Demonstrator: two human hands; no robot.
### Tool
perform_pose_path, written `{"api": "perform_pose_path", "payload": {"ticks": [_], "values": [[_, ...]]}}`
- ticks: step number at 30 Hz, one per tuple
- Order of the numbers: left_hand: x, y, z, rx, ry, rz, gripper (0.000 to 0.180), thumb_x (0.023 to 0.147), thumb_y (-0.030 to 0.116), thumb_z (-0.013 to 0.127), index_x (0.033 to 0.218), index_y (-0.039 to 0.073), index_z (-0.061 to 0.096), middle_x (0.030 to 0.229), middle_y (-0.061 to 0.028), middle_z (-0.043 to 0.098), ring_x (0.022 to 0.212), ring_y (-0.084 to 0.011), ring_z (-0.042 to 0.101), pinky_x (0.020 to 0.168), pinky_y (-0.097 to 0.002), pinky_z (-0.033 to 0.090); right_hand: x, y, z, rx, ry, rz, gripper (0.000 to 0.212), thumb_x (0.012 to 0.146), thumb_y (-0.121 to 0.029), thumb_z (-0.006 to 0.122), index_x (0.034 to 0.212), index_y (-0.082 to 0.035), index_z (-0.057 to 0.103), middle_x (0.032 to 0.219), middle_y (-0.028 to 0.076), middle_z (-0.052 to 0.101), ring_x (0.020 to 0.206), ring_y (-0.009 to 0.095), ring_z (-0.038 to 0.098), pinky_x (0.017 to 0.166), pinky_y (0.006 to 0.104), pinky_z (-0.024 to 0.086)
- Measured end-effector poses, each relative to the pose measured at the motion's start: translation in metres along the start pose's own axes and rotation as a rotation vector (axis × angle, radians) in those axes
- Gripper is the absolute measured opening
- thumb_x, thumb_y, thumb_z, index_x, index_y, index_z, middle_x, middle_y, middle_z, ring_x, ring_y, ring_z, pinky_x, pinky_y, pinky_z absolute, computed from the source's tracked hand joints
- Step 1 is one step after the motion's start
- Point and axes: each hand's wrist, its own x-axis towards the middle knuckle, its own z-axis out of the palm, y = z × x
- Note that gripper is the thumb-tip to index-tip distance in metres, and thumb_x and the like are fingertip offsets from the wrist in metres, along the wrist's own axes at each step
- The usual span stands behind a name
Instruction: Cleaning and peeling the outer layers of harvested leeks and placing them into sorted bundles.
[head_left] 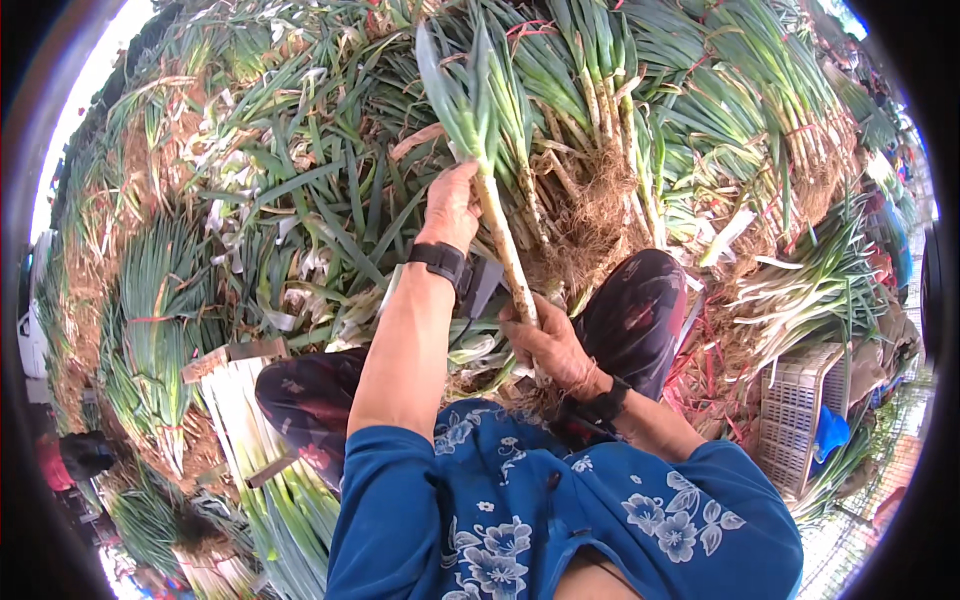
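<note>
A long leek (503,238) slants across the space before my knees, its green leaves pointing away from me and its pale stalk toward me. My left hand (452,207) is closed round the stalk just below the leaves. Lower down, my right hand (552,346) grips the stalk near its root end, which the fingers partly hide. Just right of the held leek lies a heap of untrimmed leeks (595,205) with tangled brown roots. Loose green leaves (340,215) cover the ground left of my left hand.
At my left, cleaned white leeks (238,420) lie between wooden pieces, beside a tied green bundle (160,320). To the right stand a pale plastic crate (792,420), scattered red ties (705,385) and a pile of thin white-stemmed onions (800,300). More bundles spread along the far side.
</note>
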Motion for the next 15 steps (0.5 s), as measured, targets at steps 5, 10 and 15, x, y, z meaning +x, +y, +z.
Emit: {"api": "perform_pose_path", "payload": {"ticks": [5,10,15], "values": [[-0.026,0.007,-0.029,0.023,0.242,0.137,0.020,0.092,0.013,0.068,0.109,0.008,0.060,0.085,-0.0031,0.065,0.068,-0.0137,0.062,0.059,-0.0298,0.048,-0.008,0.003,0.007,-0.050,-0.041,0.101,0.022,0.094,-0.020,0.064,0.104,-0.003,0.056,0.071,-0.003,0.050,0.057,0.006,0.046,0.052,0.0244,0.039],[-0.070,0.031,-0.070,0.038,0.207,0.358,0.013,0.092,0.014,0.070,0.100,0.005,0.063,0.083,-0.0030,0.066,0.067,-0.0128,0.063,0.059,-0.0287,0.052,0.018,0.004,0.037,0.304,-0.144,0.221,0.026,0.102,-0.028,0.058,0.104,-0.003,0.056,0.063,-0.004,0.046,0.049,0.008,0.043,0.045,0.0247,0.034],[-0.144,0.087,-0.132,-0.198,-0.103,0.426,0.013,0.093,0.016,0.071,0.102,0.007,0.068,0.090,-0.0025,0.069,0.078,-0.0148,0.065,0.067,-0.0300,0.057,0.078,0.032,0.036,0.597,-0.266,0.389,0.040,0.106,-0.041,0.045,0.117,-0.003,0.055,0.061,-0.004,0.042,0.048,0.008,0.039,0.045,0.0225,0.034]]}}
